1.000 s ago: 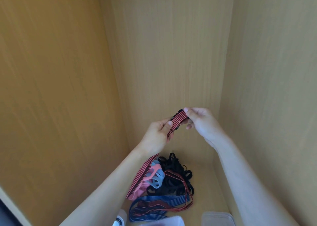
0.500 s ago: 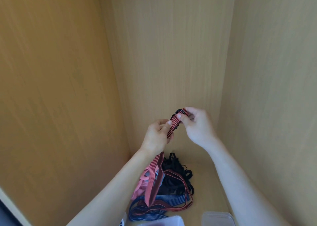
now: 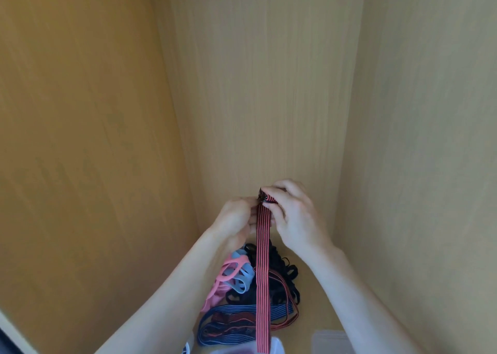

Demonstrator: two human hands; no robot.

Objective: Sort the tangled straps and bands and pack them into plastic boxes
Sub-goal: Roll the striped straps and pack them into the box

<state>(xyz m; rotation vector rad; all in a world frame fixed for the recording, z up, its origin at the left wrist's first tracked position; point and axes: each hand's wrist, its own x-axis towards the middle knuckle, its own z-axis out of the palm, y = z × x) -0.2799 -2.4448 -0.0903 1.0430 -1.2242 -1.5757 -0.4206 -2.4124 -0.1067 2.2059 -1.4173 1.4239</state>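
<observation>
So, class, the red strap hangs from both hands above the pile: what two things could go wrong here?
1. The left hand and right hand pinch the strap only at its top; a slip could drop it onto the pile and retangle it.
2. Its loose end hangs by the box and might snag the blue strap.

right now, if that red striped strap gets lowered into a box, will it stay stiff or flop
Likely floppy: the red striped strap hangs straight down from the right hand and left hand pinching its top end. Probably light, since a fingertip pinch carries it. It may snag, dangling over the tangled pile.
</observation>
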